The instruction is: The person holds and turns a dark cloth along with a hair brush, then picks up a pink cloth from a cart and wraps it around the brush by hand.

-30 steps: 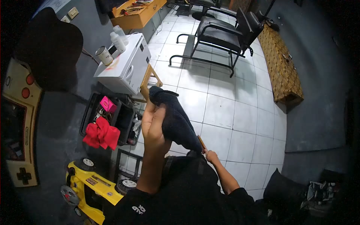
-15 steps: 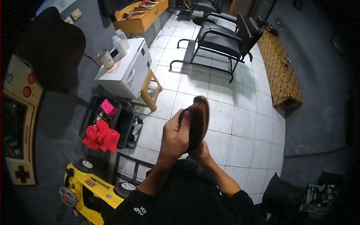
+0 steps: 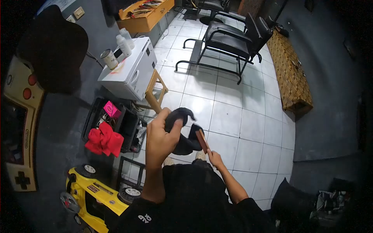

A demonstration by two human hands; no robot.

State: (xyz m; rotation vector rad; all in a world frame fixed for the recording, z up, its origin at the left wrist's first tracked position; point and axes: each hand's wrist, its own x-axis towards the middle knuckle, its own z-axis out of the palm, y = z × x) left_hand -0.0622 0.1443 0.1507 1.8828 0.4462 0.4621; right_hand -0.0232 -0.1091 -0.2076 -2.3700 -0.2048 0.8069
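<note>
White square-tiled floor [image 3: 229, 120]: black padded metal-framed chair [image 3: 228, 39], one o'clock; long tan woven box [image 3: 289, 70], two o'clock.
White boxy cabinet [image 3: 144, 66], ten o'clock: pale cylindrical can [image 3: 109, 59], whitish plastic bottles [image 3: 124, 46].

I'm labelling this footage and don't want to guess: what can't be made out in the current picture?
- Head view: part of the dark item, covered by the left hand; what it is stays unclear.
- Head view: the gripped end of the brown tool, hidden by the right hand.
- Head view: the small things in the wooden drawer, too small to identify.
- Head view: the yellow toy car, cut off by the bottom edge.
</note>
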